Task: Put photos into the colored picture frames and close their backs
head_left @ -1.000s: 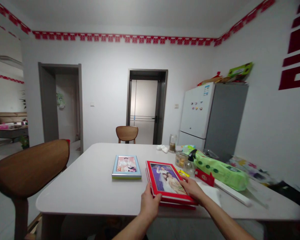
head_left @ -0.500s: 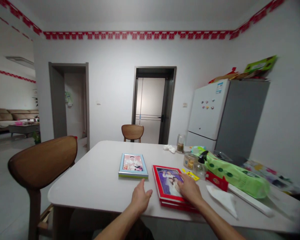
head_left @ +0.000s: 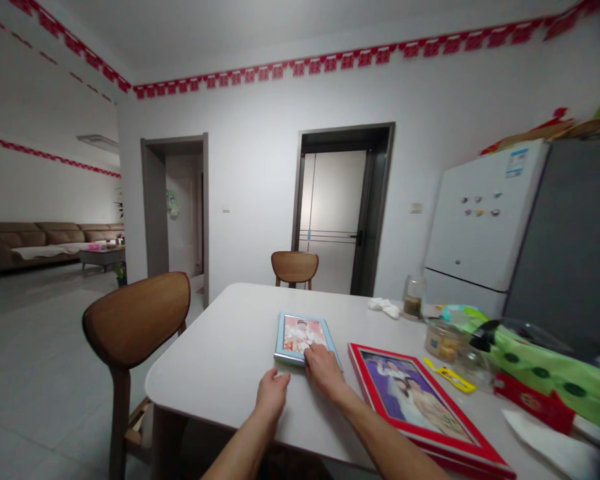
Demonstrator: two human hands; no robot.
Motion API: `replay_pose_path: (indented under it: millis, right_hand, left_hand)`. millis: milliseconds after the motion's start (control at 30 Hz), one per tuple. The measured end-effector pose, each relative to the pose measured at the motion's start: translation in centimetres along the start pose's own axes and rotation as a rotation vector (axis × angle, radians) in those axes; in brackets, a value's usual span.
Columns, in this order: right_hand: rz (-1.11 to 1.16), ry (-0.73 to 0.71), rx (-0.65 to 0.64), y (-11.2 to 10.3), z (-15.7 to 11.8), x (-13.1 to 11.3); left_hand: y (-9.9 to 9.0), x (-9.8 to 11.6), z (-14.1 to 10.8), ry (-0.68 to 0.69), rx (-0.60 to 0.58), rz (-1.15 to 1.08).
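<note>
A light blue picture frame lies flat on the white table. My right hand rests on its near edge, fingers over the photo; whether they grip it cannot be made out. My left hand is just in front of the blue frame, near the table's front edge, with thumb and fingers apart and nothing in it. To the right, red picture frames lie stacked, the top one showing a photo on purple; my right forearm passes beside their left edge.
On the right stand a glass jar, a food container and a green package, with a yellow item and white tissue nearby. Wooden chairs stand left and behind the table.
My right hand has moved left from the red frames onto the blue frame. My left hand stays in front of the blue frame. The view has turned, shifting the scene rightward.
</note>
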State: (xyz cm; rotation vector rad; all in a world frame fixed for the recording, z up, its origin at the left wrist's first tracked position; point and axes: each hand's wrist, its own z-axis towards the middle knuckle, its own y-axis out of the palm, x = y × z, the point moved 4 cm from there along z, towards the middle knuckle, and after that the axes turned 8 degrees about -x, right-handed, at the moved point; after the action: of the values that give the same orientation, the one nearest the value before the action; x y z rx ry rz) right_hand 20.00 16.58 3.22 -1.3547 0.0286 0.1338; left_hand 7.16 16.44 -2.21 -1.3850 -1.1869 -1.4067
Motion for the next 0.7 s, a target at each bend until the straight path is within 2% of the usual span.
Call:
replay_pose_path:
  millis: [100, 200, 267, 367, 467, 600, 700]
  right_hand:
    - [-0.014, -0.059, -0.012, -0.3, -1.7, -1.4]
    - [0.031, -0.100, -0.009, -0.6, -4.4, -3.0]
    - [0.155, -0.112, -0.006, -0.7, -6.2, -3.7]
    - [0.499, -0.109, 0.014, -1.7, -8.3, -4.1]
    - [0.960, -0.027, 0.034, -3.7, -9.4, -4.1]
    - [1.588, 0.130, 0.021, -6.1, -11.1, -3.9]
    - [1.822, 0.150, -0.061, -6.2, -12.6, -3.4]
  left_hand:
    - [0.0, -0.1, -0.8, -0.046, -0.005, -0.204]
    - [0.5, 0.5, -2.1, -0.004, -0.021, -0.383]
    - [0.7, 1.2, -3.1, 0.063, -0.007, -0.472]
    - [0.8, 2.7, -5.0, 0.187, 0.042, -0.474]
    - [0.8, 5.7, -7.6, 0.350, 0.029, -0.214]
    - [1.4, 9.6, -11.8, 0.613, -0.148, 0.282]
    - [2.3, 9.6, -14.2, 0.759, -0.281, 0.674]
